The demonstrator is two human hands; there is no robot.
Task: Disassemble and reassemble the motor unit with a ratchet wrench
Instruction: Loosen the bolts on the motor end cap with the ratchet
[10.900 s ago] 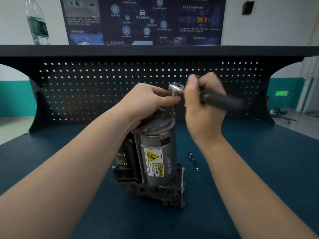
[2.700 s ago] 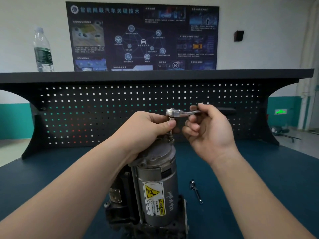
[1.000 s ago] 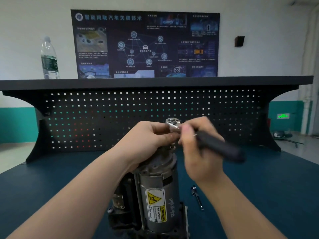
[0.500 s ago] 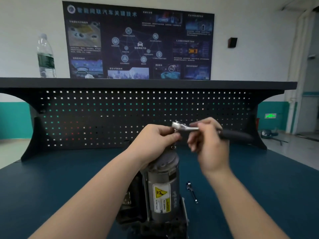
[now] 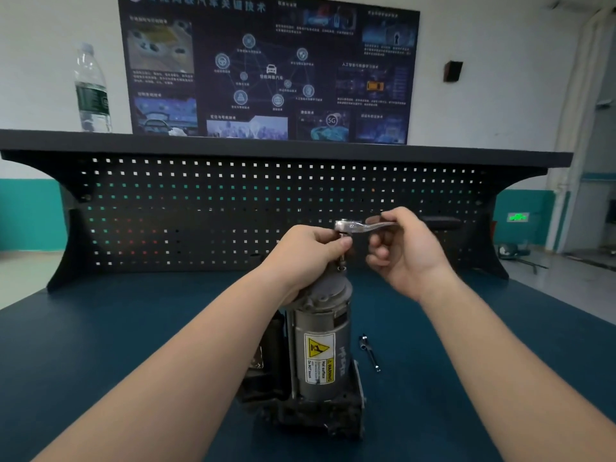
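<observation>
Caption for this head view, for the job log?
Left hand steadies the upright motor unit; right hand holds the ratchet wrench above it.

My left hand grips the top of the motor, which stands upright on the blue tabletop. My right hand holds the wrench by its handle, its head above the motor's top. A small metal bit lies just beside the motor.

plenty of open blue bench lower left and far right of the frame. centre's blocked by the upright motor unit, loose bolt lying just right of it, pegboard walls off the back.
</observation>
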